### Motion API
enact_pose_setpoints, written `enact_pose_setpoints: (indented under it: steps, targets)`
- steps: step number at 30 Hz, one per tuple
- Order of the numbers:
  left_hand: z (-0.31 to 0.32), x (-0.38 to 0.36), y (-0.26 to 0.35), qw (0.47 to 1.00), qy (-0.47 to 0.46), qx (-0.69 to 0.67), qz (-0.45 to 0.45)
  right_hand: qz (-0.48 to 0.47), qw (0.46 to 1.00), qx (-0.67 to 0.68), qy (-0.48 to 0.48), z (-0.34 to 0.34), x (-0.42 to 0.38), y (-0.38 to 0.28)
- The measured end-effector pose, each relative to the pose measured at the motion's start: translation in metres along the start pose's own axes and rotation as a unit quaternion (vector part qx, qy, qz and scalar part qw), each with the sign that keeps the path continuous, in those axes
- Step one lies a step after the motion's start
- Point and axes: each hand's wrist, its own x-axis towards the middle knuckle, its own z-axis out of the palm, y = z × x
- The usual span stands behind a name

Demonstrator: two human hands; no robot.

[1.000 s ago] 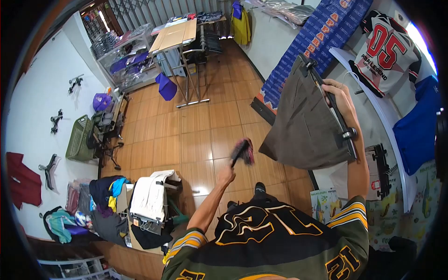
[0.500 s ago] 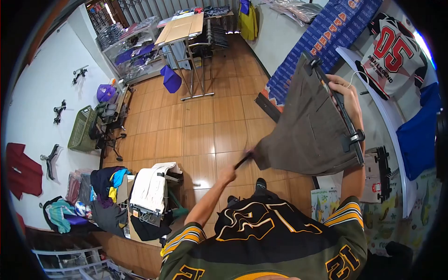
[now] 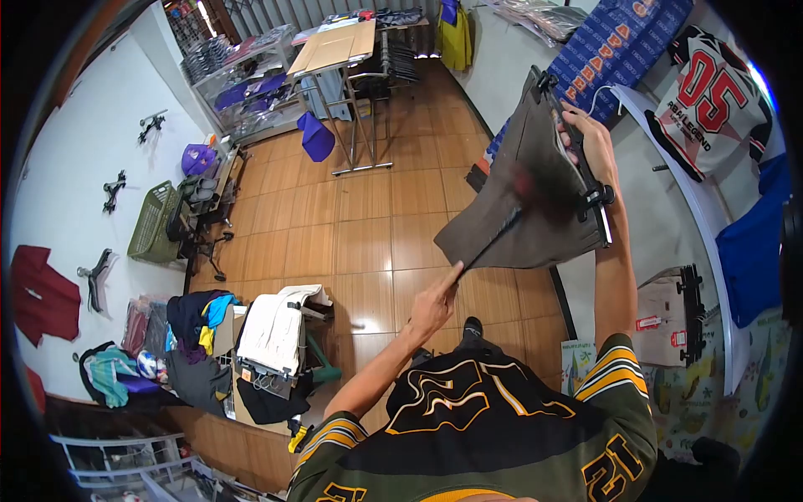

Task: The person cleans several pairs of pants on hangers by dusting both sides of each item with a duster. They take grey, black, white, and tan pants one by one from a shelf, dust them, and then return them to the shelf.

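Brush (image 3: 525, 188) now raised onto brown garment (image 3: 519, 209), having been at its lower edge before. Brush handle being gripped in closed left hand (image 3: 433, 308). Garment's clip hanger (image 3: 577, 163) being clasped by right hand (image 3: 590, 146), above garment.

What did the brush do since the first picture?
The left hand swung the brush up from over the floor onto the brown garment, where it blurs. The right hand kept gripping the clip hanger, lifting it slightly. The room's things stayed put.
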Motion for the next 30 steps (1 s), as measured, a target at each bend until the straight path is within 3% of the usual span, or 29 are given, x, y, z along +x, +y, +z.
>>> enact_pose_setpoints:
  steps: [2,4,6,8,10,12,15,17,18,19,20,22,23,26,30]
  targets:
    - [0.017,-0.032,-0.047,0.945,-0.203,0.131,-0.220,-0.009,1.000,-0.008,-0.009,0.004,0.000,-0.001]
    - [0.025,-0.082,-0.130,0.923,-0.262,0.151,-0.239,-0.025,0.999,0.009,-0.019,0.002,-0.003,-0.008]
    - [0.013,-0.106,-0.157,0.929,-0.188,0.162,-0.274,-0.031,0.999,0.025,-0.007,0.004,-0.008,-0.013]
    - [-0.005,-0.085,-0.147,0.937,-0.100,0.183,-0.280,-0.027,1.000,0.013,-0.004,0.006,-0.007,-0.013]
    - [-0.039,-0.039,-0.086,0.965,0.022,0.065,-0.253,-0.023,1.000,0.000,-0.004,0.010,-0.006,-0.011]
    - [-0.056,0.001,-0.036,0.971,0.131,0.003,-0.198,-0.002,1.000,-0.011,-0.013,0.015,-0.006,-0.006]
    - [-0.050,0.024,0.009,0.973,0.200,-0.083,-0.084,0.008,1.000,0.000,-0.028,0.025,-0.007,-0.001]
    - [-0.027,0.017,0.006,0.983,0.174,-0.055,0.004,0.016,0.998,0.006,-0.054,0.024,-0.006,0.002]
    - [-0.012,0.011,-0.006,0.987,0.155,-0.009,0.043,0.021,0.998,0.022,-0.057,0.028,-0.013,-0.007]
    - [-0.002,0.000,-0.023,0.993,0.000,0.069,-0.094,0.015,0.997,0.029,-0.067,0.029,-0.018,-0.012]
    - [0.011,-0.015,-0.047,0.951,-0.154,0.144,-0.225,0.008,0.996,0.036,-0.075,0.028,-0.022,-0.016]
    - [0.043,-0.076,-0.168,0.897,-0.301,0.153,-0.284,-0.009,0.994,0.050,-0.092,0.023,-0.026,-0.023]
    - [0.018,-0.088,-0.162,0.883,-0.309,0.137,-0.325,-0.016,0.995,0.040,-0.087,0.018,-0.030,-0.027]
    - [-0.006,-0.122,-0.198,0.918,-0.115,0.154,-0.347,-0.047,0.994,0.042,-0.086,0.010,-0.029,-0.033]
    - [-0.064,-0.059,-0.114,0.946,0.113,0.058,-0.299,-0.029,0.991,0.064,-0.114,0.033,-0.032,-0.028]
